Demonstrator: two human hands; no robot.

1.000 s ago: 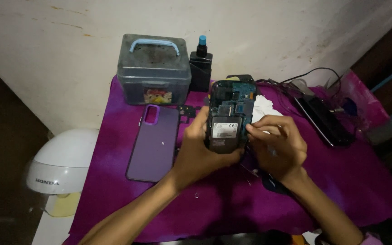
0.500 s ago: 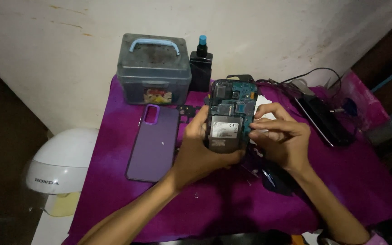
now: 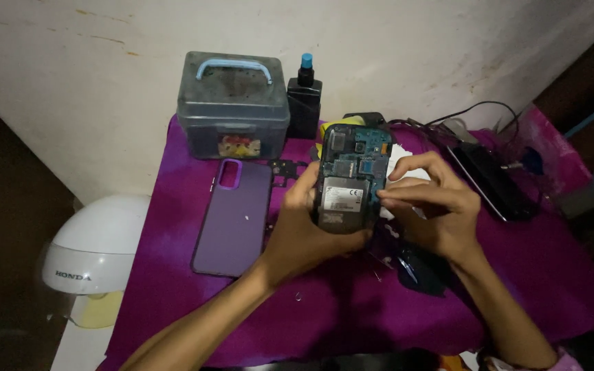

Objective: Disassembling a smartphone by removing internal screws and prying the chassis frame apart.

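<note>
1 opened phone (image 3: 348,182), 1 purple case (image 3: 234,216), 1 plastic box (image 3: 233,106), 1 bottle (image 3: 304,103), 1 helmet (image 3: 94,251)

Matt purple cloth (image 3: 352,309); glossy white plastic helmet (image 3: 97,240).

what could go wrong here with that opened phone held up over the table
The opened phone is held above the purple cloth mostly by the left hand; a slip might drop it. The right hand fingertips press at its bare board edge, which could possibly harm exposed parts. Small bits lying on the cloth near the purple case might get lost in this dim light.
</note>
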